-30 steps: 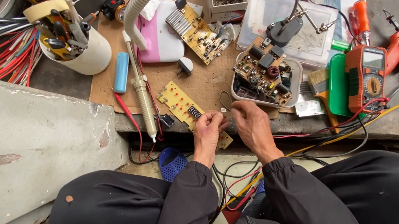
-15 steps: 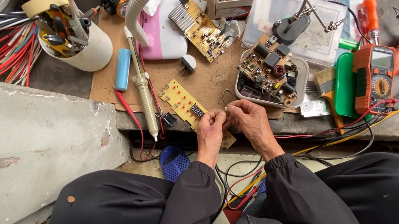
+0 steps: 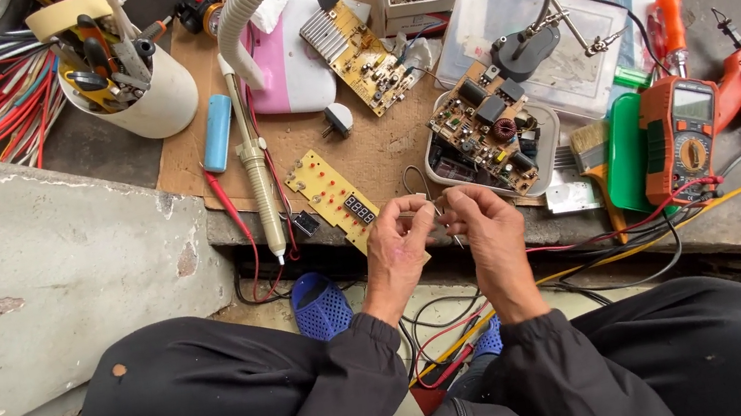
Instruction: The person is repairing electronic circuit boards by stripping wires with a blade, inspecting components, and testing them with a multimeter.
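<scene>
Pinching a small, thin part (image 3: 436, 210) too tiny to identify, the left hand (image 3: 400, 248) and right hand (image 3: 486, 224) meet fingertip to fingertip over the bench edge, fingers closed on it from both sides, much as they did half a second ago though both now sit slightly lower in view. Just beside the left hand lies the yellow display board (image 3: 333, 198), with the soldering iron (image 3: 256, 175) farther left. Beyond the right hand, a tray (image 3: 544, 144) carries a crowded circuit board (image 3: 487, 132), and the orange multimeter (image 3: 679, 140) sits well to the right, none of them shifted on the bench.
</scene>
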